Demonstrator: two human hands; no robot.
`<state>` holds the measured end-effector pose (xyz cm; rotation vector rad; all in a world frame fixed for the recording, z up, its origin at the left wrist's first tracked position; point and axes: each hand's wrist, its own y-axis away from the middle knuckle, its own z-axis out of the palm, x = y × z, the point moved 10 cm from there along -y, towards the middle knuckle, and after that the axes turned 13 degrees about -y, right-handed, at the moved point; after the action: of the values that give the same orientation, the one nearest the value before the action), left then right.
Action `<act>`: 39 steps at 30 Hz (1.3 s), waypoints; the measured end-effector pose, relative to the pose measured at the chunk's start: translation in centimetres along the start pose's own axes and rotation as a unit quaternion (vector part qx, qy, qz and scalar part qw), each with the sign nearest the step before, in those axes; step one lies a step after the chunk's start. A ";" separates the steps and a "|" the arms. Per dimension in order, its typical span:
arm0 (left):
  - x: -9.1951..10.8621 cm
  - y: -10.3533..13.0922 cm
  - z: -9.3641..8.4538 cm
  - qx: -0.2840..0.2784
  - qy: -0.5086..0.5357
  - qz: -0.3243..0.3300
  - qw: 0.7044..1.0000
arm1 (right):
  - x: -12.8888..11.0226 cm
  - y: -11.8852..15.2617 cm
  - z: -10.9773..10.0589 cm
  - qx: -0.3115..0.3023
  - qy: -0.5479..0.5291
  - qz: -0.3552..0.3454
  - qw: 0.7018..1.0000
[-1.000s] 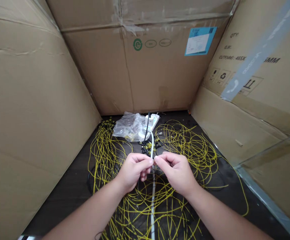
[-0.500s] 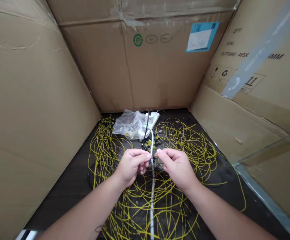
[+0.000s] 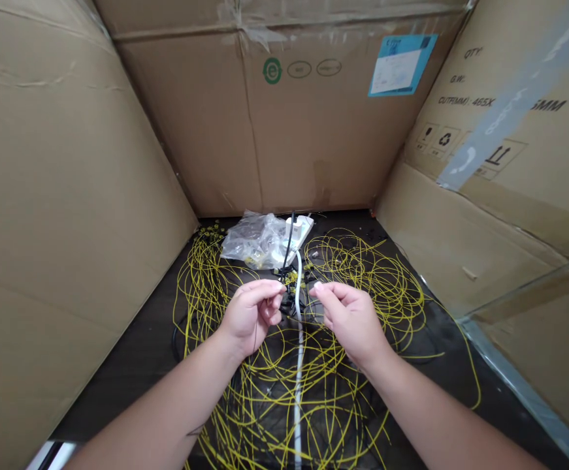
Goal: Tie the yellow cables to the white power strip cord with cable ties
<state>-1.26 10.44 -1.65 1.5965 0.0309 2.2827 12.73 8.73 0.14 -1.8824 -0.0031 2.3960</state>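
My left hand [image 3: 255,313] is closed in a pinch, left of the white cable [image 3: 298,365]. A thin dark wire hangs below its palm; its tip by the fingertips is too small to make out. On the other side of the cable, my right hand [image 3: 350,320] is also pinched, and whatever it may hold is hidden. Both hands are above tangled yellow wires [image 3: 313,365] on a dark surface. Small black and yellow pieces [image 3: 291,277] lie just beyond the fingertips, around the white cable.
A crumpled clear plastic bag [image 3: 252,240] and a white power strip [image 3: 301,228] lie at the back, with a black cable [image 3: 289,241] rising beside them. Cardboard walls stand at the left [image 3: 59,196], back [image 3: 313,137] and right [image 3: 485,228].
My hands have moved apart from near-touching fingertips, the left one shifting left and both slightly up. The camera view has shifted a little.
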 end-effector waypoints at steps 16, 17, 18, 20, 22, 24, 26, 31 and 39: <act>0.3 -0.2 -0.5 0.015 0.071 -0.001 0.997 | -0.5 0.2 0.2 -0.005 0.049 -0.010 0.999; 0.3 -0.2 -0.5 0.014 0.072 -0.001 0.997 | -0.6 0.2 0.2 -0.004 0.054 -0.010 0.998; 0.3 -0.2 -0.5 0.013 0.073 -0.001 0.997 | -0.7 0.3 0.3 -0.004 0.059 -0.012 0.998; 0.3 -0.2 -0.5 0.011 0.075 -0.002 0.997 | -0.9 0.3 0.4 -0.005 0.072 -0.015 0.997; 0.3 -0.1 -0.5 0.012 0.077 -0.002 0.997 | -1.1 0.3 0.5 -0.008 0.086 -0.024 0.996; 0.4 -0.1 -0.5 0.015 0.077 -0.001 0.997 | -1.5 0.4 0.6 -0.009 0.100 -0.041 0.994; 0.4 -0.1 -0.6 0.020 0.078 0.001 0.997 | -1.8 0.4 0.8 -0.013 0.112 -0.057 0.992; 0.9 -0.1 -0.9 0.026 0.092 0.010 0.995 | -1.7 0.4 0.8 -0.019 0.131 -0.062 0.989; 1.3 -0.3 -1.2 0.022 0.104 0.016 0.994 | -1.7 0.4 1.0 -0.022 0.147 -0.061 0.987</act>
<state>-2.61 11.33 -1.00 1.3821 0.1095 2.4797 12.17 8.24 1.96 -2.1682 -0.1473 2.0377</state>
